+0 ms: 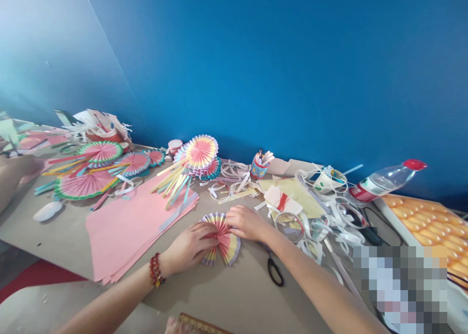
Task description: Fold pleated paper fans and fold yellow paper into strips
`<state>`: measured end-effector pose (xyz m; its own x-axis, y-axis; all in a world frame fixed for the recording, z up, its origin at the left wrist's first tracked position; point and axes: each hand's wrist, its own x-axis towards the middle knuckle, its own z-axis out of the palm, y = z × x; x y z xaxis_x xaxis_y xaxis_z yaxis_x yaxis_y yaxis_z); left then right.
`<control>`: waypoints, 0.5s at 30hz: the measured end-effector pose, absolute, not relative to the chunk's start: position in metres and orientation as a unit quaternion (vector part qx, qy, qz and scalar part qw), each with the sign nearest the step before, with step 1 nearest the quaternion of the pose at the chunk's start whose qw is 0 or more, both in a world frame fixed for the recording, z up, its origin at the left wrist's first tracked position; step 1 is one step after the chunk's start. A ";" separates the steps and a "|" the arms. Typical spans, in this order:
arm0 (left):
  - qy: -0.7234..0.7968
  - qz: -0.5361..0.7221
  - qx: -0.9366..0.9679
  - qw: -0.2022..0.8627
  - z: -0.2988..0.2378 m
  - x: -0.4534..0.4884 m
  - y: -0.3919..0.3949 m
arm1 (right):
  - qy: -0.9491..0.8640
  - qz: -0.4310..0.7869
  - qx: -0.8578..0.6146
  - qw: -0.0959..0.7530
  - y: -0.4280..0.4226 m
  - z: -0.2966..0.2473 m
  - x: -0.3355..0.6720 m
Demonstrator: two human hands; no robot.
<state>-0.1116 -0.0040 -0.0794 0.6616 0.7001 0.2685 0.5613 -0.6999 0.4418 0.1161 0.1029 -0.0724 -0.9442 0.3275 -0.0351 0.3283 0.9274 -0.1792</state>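
Note:
A round pleated paper fan [231,251] in pink, yellow and lilac lies spread on the table in front of me. My left hand [192,246], with a red beaded bracelet at the wrist, grips its left side. Across the upper right part of the fan my right hand [245,222] is closed on the folds, fingertips bent near the centre. The hands cover parts of both sides. Black-handled scissors [275,273] lie below my right forearm, their blades partly hidden.
A stack of pink paper [127,226] lies left, with finished paper fans [201,152] behind it. Tape rolls [288,226], paper strips and a pen cup [260,166] crowd the right. A plastic bottle [387,180] tilts there. Another person's hand [18,170] shows far left.

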 end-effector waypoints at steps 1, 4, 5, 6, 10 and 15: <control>0.352 0.214 0.897 0.161 -0.079 -0.112 -0.004 | 0.981 -0.092 0.168 0.001 0.103 -0.072 0.116; 0.356 0.218 0.895 0.155 -0.081 -0.112 -0.005 | 0.981 -0.094 0.169 -0.002 0.103 -0.071 0.117; 0.358 0.221 0.894 0.152 -0.083 -0.112 -0.005 | 0.981 -0.095 0.170 -0.004 0.102 -0.070 0.117; 0.359 0.225 0.894 0.149 -0.084 -0.112 -0.005 | 0.980 -0.095 0.172 -0.007 0.102 -0.068 0.117; 0.361 0.232 0.892 0.140 -0.089 -0.111 -0.005 | 0.978 -0.101 0.179 -0.027 0.094 -0.065 0.118; 0.368 0.230 0.889 0.145 -0.089 -0.109 -0.005 | 0.977 -0.104 0.181 -0.043 0.080 -0.067 0.117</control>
